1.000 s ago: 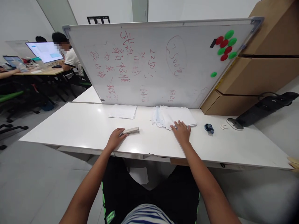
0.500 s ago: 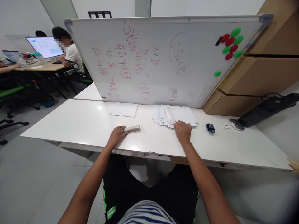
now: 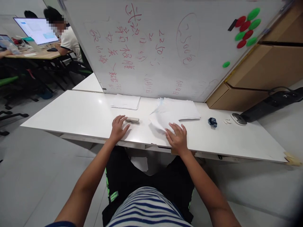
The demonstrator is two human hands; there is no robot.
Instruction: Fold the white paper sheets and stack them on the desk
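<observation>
My left hand (image 3: 119, 129) rests by the near left end of a beige stapler (image 3: 133, 120), with its fingers and thumb apart and not wrapped round it. My right hand (image 3: 178, 137) has the right edge of a loose white sheet of paper (image 3: 161, 121) between thumb and fingers; the other fingers are spread. The sheet is bent and blurred, raised in front of the paper stack (image 3: 186, 108). Whether more than one sheet is held cannot be told. Behind the stapler lies a smaller, neat pile of paper (image 3: 125, 102).
A whiteboard (image 3: 146, 47) with red writing and magnets stands along the back of the white desk (image 3: 78, 115). On the right are a dark blue object (image 3: 212, 122), a mouse (image 3: 239, 119), a black bottle (image 3: 272, 102) and cardboard boxes (image 3: 243, 97). A person (image 3: 68, 37) sits at another desk.
My right hand has drawn paper off the stack, toward me and to the left. My left hand has loosened from the stapler, its fingers spreading. The camera view has tilted down.
</observation>
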